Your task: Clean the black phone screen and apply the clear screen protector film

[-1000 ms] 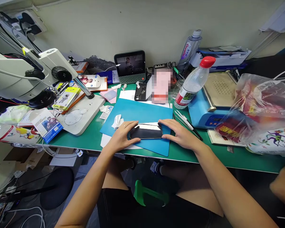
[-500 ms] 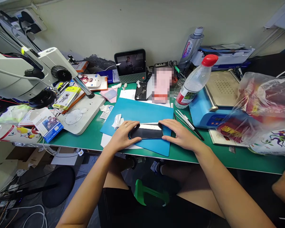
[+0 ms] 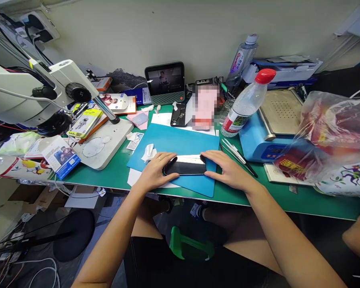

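Observation:
A black phone [image 3: 185, 165] lies flat, screen up, on a blue mat [image 3: 180, 144] near the front edge of the green bench. My left hand [image 3: 156, 171] grips its left end, thumb at the near edge and fingers curled over the far side. My right hand [image 3: 228, 170] holds the right end the same way. A crumpled white wipe [image 3: 149, 152] lies on the mat just left of my left hand. White paper shows under the phone.
A microscope [image 3: 42, 92] on a white base stands at left among boxes. A small screen [image 3: 165, 82] sits at the back. Two water bottles [image 3: 245, 102], tweezers [image 3: 237, 154], a blue heating plate [image 3: 273, 124] and plastic bags [image 3: 333, 132] crowd the right. Another person's elbow [image 3: 358, 236] shows at far right.
Both hands stay on the phone's ends; my left fingers have shifted slightly. The camera moved a little.

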The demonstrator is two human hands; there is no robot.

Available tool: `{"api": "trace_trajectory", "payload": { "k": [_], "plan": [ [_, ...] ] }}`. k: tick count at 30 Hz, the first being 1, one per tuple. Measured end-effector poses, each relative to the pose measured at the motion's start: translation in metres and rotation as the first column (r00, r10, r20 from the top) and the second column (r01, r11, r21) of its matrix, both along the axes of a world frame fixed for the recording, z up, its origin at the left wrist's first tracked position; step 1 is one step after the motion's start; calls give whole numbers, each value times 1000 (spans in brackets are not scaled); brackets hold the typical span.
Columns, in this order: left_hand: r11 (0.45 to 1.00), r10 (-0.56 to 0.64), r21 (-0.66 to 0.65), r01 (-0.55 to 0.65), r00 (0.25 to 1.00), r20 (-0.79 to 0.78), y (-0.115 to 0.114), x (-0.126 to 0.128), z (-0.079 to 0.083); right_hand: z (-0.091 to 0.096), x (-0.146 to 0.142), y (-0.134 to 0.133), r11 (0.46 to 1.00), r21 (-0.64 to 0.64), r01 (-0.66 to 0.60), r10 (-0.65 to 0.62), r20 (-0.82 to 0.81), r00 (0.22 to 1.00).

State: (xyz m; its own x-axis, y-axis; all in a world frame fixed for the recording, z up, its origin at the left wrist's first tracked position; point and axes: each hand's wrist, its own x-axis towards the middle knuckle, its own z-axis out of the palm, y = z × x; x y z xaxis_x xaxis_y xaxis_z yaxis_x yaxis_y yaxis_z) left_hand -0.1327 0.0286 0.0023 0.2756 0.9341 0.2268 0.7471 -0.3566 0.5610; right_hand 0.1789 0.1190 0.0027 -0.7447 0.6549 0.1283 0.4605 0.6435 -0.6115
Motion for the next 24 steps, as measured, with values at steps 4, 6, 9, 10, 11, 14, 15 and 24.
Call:
{"api": "trace_trajectory", "payload": {
  "k": [4,6,9,10,11,14,15,24],
  "plan": [
    [1000,2,7,-2,1000,16,-1,-1,-2,-1,0,0,1000,4,4,-4,4,1000],
    [1000,7,10,-7,1000,25,-2,-2,-3,-1,-1,0,1000,9,2,-2,5,1000],
    [1000,16,17,-16,999,39,-2,-2,-4,0,-1,-1,1000,21,-2,2,-2,1000],
    [1000,18,20,-19,999,43,-2,-2,-4,0,-1,-1,1000,25,-3,3,-4,1000],
    [1000,19,22,-20,999,47,-2,-3,-5,0,-1,-1,1000,29,-3,3,-7,1000],
    [999,24,27,-25,998,55,-2,-3,-6,0,-1,-1,999,36,-4,4,-13,1000],
    [999,25,29,-27,998,57,-2,-3,-6,-1,-1,-1,999,35,-4,5,-15,1000],
    [999,12,45,-14,998,57,-1,-4,-6,-2,-2,-1,1000,13,8,-7,-16,1000]
  ]
}}
